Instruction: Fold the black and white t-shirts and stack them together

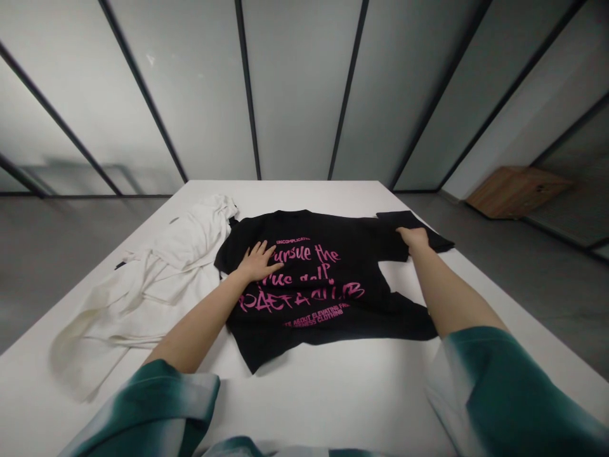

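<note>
A black T-shirt with pink lettering lies spread on the white table, its lower part rumpled and its hem uneven. My left hand rests flat on the shirt's left part, fingers spread over the start of the print. At the right, my right hand has its fingers closed on the end of the shirt's sleeve, which stretches out from the body. A folded black cloth piece lies beneath and beyond that hand; whether it belongs to the shirt I cannot tell.
White garments lie in a loose heap along the table's left side. The white table ends at a straight far edge, with frosted glass panels behind it. A wooden cabinet stands on the floor at the right.
</note>
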